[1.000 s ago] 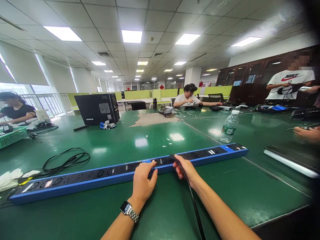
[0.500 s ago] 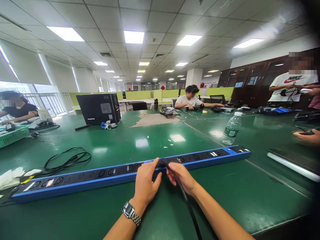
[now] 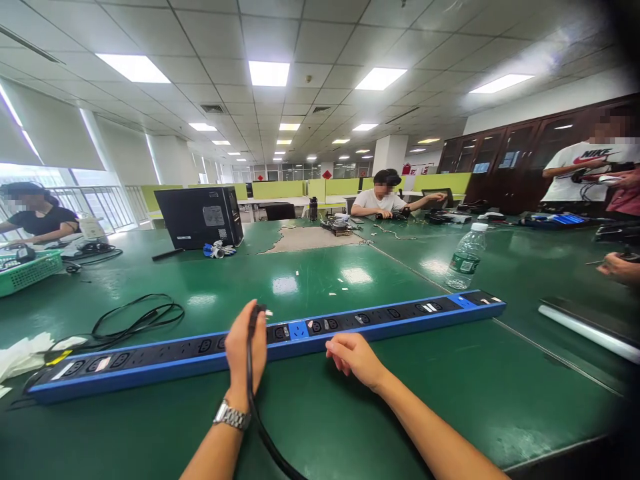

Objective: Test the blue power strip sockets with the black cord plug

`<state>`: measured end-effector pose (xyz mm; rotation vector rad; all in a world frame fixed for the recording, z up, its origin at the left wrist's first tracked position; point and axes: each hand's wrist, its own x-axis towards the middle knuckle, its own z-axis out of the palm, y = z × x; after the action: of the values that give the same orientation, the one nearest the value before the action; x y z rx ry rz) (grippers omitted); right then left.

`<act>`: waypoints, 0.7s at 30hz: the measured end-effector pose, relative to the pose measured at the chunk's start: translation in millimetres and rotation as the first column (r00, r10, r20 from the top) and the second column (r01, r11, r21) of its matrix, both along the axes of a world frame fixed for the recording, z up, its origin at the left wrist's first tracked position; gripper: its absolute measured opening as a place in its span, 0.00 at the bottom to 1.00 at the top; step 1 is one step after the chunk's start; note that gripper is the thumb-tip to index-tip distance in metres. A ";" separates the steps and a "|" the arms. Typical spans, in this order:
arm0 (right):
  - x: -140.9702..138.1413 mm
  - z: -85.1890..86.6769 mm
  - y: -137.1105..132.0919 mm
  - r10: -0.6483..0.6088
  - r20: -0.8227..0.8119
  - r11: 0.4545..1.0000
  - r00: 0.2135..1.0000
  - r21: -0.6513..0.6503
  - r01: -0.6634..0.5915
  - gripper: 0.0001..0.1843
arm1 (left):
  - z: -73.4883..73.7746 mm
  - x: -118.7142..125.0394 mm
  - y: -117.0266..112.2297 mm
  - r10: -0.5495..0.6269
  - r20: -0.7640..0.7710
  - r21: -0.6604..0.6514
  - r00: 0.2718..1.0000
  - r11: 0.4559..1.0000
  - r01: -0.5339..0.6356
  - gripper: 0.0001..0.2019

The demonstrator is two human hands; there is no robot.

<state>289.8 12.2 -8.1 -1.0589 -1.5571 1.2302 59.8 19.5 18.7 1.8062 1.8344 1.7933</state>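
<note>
Has passed the black plug [image 3: 256,311] from the right hand [image 3: 353,353] to the left hand [image 3: 245,347] within the last half second. Was pinching it with the right at the middle of the power strip [image 3: 400,316], with the left pressed on the strip just beside it. Now clamps it in the left fist, prongs up and clear of the sockets, just above the strip, at 10 o'clock from the right hand. Trails the black cable [image 3: 265,440] down past the left wrist toward 6 o'clock. Leaves the right hand empty, loosely curled and apart from the left, resting on the desk [image 3: 320,280] just in front of the strip. Reads as a lead pulled free of the strip and seated in no socket.

Counts out as:
- one power strip, laid across from 9 to 3 o'clock
- one plug on one cable, in hand
- one loose cable coil [image 3: 135,319] at 10 o'clock
- one water bottle [image 3: 465,257] at 2 o'clock, beyond the strip
- one computer tower [image 3: 200,217] at 11 o'clock
- one green basket [image 3: 27,272] at 9 o'clock
- three other people: person at 9 o'clock [image 3: 37,220], person at 12 o'clock [image 3: 383,199], person at 2 o'clock [image 3: 587,170]
- one co-worker's hand [image 3: 617,267] at 3 o'clock
</note>
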 end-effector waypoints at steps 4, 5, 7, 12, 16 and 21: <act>-1.6 -5.2 2.8 -0.048 0.103 0.999 0.994 0.017 0.046 0.21 | 7.3 -42.6 -1.6 0.131 -0.009 -0.176 0.991 0.976 -0.130 0.19; -2.2 -5.6 3.0 -0.052 0.114 0.999 0.992 0.018 0.050 0.21 | 7.3 -49.3 -3.6 0.142 -0.028 -0.219 0.990 0.965 -0.144 0.19; -3.1 -5.4 2.9 -0.058 0.126 0.998 0.990 0.019 0.056 0.21 | 5.9 -57.2 -7.7 0.148 -0.061 -0.282 0.987 0.946 -0.159 0.18; -3.2 -2.2 1.4 -0.064 0.160 0.998 0.985 0.024 0.060 0.22 | 2.8 -58.9 -11.8 0.114 -0.126 -0.369 0.985 0.917 -0.153 0.17; -3.5 -2.1 -0.4 -0.066 0.179 0.997 0.982 0.042 0.059 0.22 | 5.3 -55.2 -12.6 0.096 -0.197 -0.384 0.976 0.908 -0.167 0.16; -3.7 -3.5 -0.8 -0.073 0.215 0.995 0.974 0.080 0.056 0.22 | 8.1 -50.4 -17.1 0.049 -0.321 -0.363 0.946 0.916 -0.171 0.18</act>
<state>286.1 11.3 -11.6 -1.2191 -1.7058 1.0318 9.4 2.4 26.8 1.9287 2.2435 1.0996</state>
